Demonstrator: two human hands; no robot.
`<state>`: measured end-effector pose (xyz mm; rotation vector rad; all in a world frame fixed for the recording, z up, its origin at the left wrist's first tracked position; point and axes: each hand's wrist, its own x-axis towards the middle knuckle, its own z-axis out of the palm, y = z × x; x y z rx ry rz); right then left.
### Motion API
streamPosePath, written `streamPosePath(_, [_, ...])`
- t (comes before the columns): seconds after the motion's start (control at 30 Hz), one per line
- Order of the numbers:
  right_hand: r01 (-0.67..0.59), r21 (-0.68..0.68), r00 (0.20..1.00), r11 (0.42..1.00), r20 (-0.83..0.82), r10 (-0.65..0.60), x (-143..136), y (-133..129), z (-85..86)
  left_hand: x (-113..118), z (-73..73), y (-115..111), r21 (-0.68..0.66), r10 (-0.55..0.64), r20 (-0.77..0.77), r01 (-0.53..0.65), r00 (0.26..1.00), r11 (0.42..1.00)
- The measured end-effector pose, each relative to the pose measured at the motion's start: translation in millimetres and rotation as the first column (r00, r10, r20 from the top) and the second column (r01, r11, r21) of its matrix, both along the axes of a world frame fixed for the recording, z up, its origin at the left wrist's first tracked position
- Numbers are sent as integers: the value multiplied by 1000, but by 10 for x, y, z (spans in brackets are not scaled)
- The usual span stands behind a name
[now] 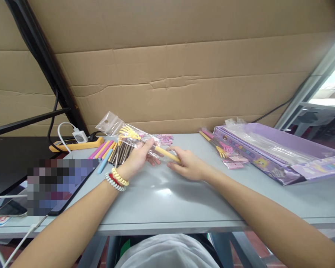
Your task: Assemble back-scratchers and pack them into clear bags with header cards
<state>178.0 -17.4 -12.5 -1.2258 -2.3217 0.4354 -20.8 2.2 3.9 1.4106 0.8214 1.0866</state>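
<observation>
While the left hand [141,158] grips the clear bag [110,125] around its middle, the right hand [188,165] pinches the handle end of the yellow stick [169,154]. Hands apart but near, both on one item. Stick lies between and across them, over the worktop [162,208], long axis slanting from far left to near right. Its hand-shaped head [130,133] is inside the bag, past the left fingers; handle end is nearer the right hand. Can't tell if plastic reaches the right fingertips.

Just beyond the left hand: dark rods [125,152], then coloured tubes [100,149] with a blue tube [105,161] on the near side. Small pink cards [166,139] by the far edge. Right of the hands, towards the far edge: bagged sticks [219,146], then a purple box [248,155] holding clear plastic, toward the right end. Far left: yellow power strip [96,143], white charger [80,136], tablet [57,188], phone [13,207] at the near-left corner.
</observation>
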Motion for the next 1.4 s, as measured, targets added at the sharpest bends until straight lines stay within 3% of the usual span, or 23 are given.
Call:
streamPosePath(1.07, [-29, 31, 1000, 999, 4, 29, 53, 44, -5, 18, -6, -39, 91, -18, -158, 33, 987, 995])
streamPosePath(1.4, [-68, 73, 996, 995, -48, 71, 67, 31, 14, 14, 14, -48, 88, 18, -104, -9, 994, 996])
